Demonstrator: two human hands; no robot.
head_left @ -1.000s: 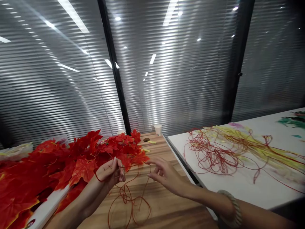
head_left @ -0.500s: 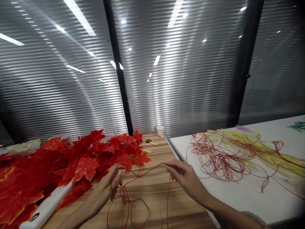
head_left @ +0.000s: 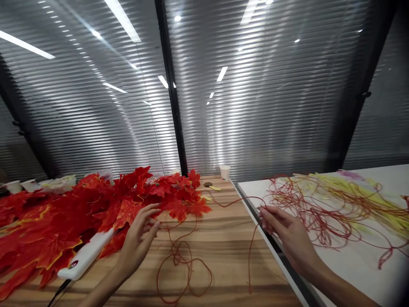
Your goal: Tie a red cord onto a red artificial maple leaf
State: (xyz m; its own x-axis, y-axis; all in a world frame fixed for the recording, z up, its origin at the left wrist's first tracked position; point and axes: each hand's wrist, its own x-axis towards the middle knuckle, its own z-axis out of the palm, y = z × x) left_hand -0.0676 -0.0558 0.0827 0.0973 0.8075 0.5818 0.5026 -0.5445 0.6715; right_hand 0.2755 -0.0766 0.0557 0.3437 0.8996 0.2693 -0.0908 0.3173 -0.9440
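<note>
Well right of the leaves [head_left: 128, 211], the right hand [head_left: 289, 241] pinches a cord [head_left: 249, 256] in its fingers, one end dangling. The left hand [head_left: 136, 243], fingers parted, is nearer the loops [head_left: 176, 256] on the tabletop [head_left: 226, 243].

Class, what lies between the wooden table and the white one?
Between wooden table and white table: a narrow dark gap, partly hidden by the right hand, in the head view.

Left hand [head_left: 139, 236] raised, fingers parted, curved; right hand [head_left: 287, 230] pinching, forearms angled inward.
</note>
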